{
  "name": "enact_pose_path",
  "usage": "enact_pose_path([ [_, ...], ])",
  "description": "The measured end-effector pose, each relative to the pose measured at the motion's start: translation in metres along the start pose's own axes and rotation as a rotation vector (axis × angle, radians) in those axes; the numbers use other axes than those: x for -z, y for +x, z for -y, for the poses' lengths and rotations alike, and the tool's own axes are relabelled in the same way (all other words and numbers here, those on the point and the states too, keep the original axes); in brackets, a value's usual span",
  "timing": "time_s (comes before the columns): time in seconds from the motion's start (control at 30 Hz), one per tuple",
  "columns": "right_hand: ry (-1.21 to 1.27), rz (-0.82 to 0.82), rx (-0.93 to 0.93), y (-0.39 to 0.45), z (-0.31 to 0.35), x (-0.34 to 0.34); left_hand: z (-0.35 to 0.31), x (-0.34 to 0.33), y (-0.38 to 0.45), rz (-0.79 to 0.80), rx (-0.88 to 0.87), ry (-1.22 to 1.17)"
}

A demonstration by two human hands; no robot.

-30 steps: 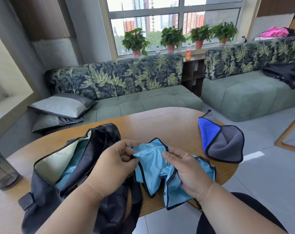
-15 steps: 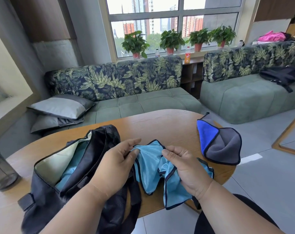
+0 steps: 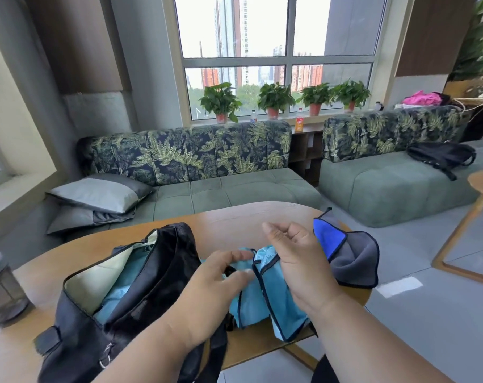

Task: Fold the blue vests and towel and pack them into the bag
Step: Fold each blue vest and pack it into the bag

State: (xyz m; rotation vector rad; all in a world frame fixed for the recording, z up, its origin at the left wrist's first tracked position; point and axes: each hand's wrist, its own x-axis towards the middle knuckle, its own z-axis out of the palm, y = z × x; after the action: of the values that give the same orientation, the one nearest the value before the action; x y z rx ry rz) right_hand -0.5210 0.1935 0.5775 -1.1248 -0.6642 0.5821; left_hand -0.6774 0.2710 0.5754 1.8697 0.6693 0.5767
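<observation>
Right hand (image 3: 298,255) lifted since earlier; wooden table (image 3: 234,219), green sofa (image 3: 234,189).

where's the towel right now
In the head view the blue and grey towel lies on the right end of the wooden table, just beyond the right hand and right of the light blue vest. Neither hand touches it.

Mesh-cloth vest (image 3: 265,294), fleecy towel (image 3: 350,261), matt wooden table (image 3: 234,219).
</observation>
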Motion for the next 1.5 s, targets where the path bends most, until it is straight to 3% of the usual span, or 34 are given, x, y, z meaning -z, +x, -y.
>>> enact_pose_path([
  [0.07,-0.035,-0.027,0.058,-0.005,0.008,-0.004,-0.001,-0.004,-0.007,0.086,-0.013,0.122],
  [0.2,-0.089,0.01,0.142,-0.019,0.026,-0.015,-0.019,-0.013,-0.012,-0.095,-0.174,0.296],
  [0.33,-0.154,0.093,0.182,-0.031,0.042,-0.015,-0.033,0.0,-0.01,-0.257,-0.203,0.189],
  [0.5,-0.188,0.17,0.04,-0.043,0.053,-0.011,-0.057,0.025,-0.016,-0.367,-0.222,-0.06],
  [0.67,-0.348,0.257,-0.023,-0.049,0.054,-0.016,-0.073,0.035,-0.029,-0.308,-0.298,-0.289],
  [0.8,-0.376,0.19,-0.001,-0.05,0.069,-0.018,-0.095,0.046,-0.039,-0.111,-0.304,-0.584],
  [0.9,-0.373,0.281,-0.002,-0.054,0.083,-0.023,-0.106,0.057,-0.047,-0.022,-0.244,-0.701],
  [1.0,-0.31,0.389,-0.018,-0.062,0.096,-0.03,-0.109,0.068,-0.048,-0.116,-0.231,-0.592],
  [1.17,-0.153,0.433,0.029,-0.071,0.11,-0.035,-0.124,0.068,-0.062,0.038,-0.259,-0.74],
  [1.3,0.092,0.442,0.076,-0.077,0.134,-0.035,-0.149,0.072,-0.075,-0.065,-0.328,-0.696],
  [1.5,0.031,0.541,0.204,-0.089,0.187,-0.045,-0.191,0.093,-0.068,-0.149,-0.453,-0.48],
])
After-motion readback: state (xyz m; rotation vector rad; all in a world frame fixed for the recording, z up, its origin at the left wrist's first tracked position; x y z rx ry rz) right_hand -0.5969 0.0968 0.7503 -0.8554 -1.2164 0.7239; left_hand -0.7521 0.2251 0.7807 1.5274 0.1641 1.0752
